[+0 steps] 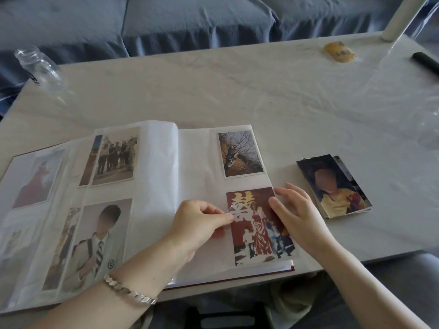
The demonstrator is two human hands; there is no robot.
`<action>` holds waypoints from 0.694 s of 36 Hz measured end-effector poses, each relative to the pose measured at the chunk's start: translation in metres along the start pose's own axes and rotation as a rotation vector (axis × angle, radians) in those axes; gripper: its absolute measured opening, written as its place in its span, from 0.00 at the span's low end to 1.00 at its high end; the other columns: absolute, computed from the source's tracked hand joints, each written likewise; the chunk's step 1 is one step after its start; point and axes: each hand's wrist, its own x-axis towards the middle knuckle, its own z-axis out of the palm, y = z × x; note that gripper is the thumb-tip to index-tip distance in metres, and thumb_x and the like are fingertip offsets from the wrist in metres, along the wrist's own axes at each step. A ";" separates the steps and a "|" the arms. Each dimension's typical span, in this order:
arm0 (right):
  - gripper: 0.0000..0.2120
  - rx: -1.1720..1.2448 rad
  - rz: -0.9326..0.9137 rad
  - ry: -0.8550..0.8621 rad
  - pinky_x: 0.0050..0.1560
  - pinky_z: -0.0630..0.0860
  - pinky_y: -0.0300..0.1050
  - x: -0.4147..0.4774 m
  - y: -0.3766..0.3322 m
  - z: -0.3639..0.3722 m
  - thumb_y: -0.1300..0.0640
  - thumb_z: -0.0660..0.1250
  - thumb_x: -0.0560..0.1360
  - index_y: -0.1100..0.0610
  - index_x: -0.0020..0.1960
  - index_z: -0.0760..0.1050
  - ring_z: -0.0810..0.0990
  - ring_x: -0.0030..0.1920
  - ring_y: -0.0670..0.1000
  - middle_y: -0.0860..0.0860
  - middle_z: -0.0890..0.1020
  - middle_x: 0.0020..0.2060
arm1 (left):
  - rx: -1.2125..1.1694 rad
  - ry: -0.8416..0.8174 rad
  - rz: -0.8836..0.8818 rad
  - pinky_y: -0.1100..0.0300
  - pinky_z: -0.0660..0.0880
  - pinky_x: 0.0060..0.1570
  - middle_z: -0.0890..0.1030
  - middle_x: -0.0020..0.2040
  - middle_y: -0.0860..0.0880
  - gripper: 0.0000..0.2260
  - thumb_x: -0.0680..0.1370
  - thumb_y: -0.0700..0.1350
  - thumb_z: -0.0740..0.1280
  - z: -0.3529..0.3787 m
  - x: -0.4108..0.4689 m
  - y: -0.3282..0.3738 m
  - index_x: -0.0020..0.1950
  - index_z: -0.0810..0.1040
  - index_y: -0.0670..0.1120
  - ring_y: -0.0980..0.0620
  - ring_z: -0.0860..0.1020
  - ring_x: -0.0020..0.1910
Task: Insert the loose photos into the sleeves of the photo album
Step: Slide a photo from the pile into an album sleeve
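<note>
The photo album (156, 176) lies open on the white table, its left pages filled with photos. On the right page a tree photo (240, 153) sits in the upper sleeve. Below it lies a red photo (255, 230) with a large gold character, partly in the lower sleeve. My left hand (200, 222) pinches the clear sleeve edge at the photo's left side. My right hand (297, 214) rests with straight fingers on the photo's right edge. A stack of loose photos (333, 186) lies on the table just right of the album.
A clear plastic bottle (39, 67) lies at the table's far left corner. A yellow object (339, 52) and a black object (426, 62) sit at the far right, near a white post (401, 17). Clear plastic film (427, 119) lies at right. A blue sofa (166, 22) stands behind.
</note>
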 end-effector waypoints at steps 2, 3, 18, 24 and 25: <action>0.06 0.135 -0.001 0.011 0.34 0.76 0.29 -0.001 -0.010 -0.003 0.53 0.64 0.75 0.49 0.52 0.73 0.70 0.62 0.46 0.48 0.67 0.67 | -0.005 -0.041 0.004 0.67 0.77 0.31 0.83 0.34 0.47 0.06 0.70 0.38 0.74 -0.004 -0.001 0.002 0.36 0.79 0.40 0.57 0.81 0.31; 0.04 0.221 0.001 -0.001 0.37 0.78 0.33 -0.002 -0.016 -0.005 0.54 0.65 0.75 0.49 0.50 0.75 0.73 0.61 0.47 0.48 0.70 0.65 | 0.019 -0.066 0.015 0.64 0.79 0.34 0.83 0.36 0.47 0.05 0.71 0.38 0.74 -0.007 -0.001 0.003 0.39 0.79 0.40 0.55 0.81 0.33; 0.10 -0.158 -0.290 -0.145 0.62 0.66 0.31 -0.008 -0.060 -0.010 0.45 0.63 0.74 0.37 0.55 0.74 0.71 0.61 0.35 0.32 0.72 0.61 | 0.016 0.066 0.256 0.74 0.71 0.37 0.78 0.52 0.57 0.17 0.75 0.37 0.64 -0.015 0.019 0.049 0.63 0.70 0.48 0.65 0.75 0.46; 0.23 -0.741 0.060 0.158 0.59 0.66 0.48 0.029 -0.021 -0.044 0.49 0.63 0.75 0.56 0.67 0.65 0.67 0.63 0.57 0.55 0.70 0.60 | 0.099 0.113 0.250 0.62 0.75 0.43 0.79 0.50 0.50 0.16 0.73 0.32 0.60 -0.021 0.028 0.037 0.56 0.73 0.48 0.49 0.77 0.51; 0.23 -0.798 0.110 0.135 0.60 0.65 0.49 0.031 -0.014 -0.047 0.48 0.62 0.76 0.57 0.67 0.64 0.67 0.64 0.57 0.56 0.71 0.58 | 0.100 0.126 0.246 0.56 0.75 0.47 0.79 0.49 0.48 0.13 0.73 0.32 0.61 -0.022 0.029 0.036 0.53 0.74 0.46 0.46 0.78 0.51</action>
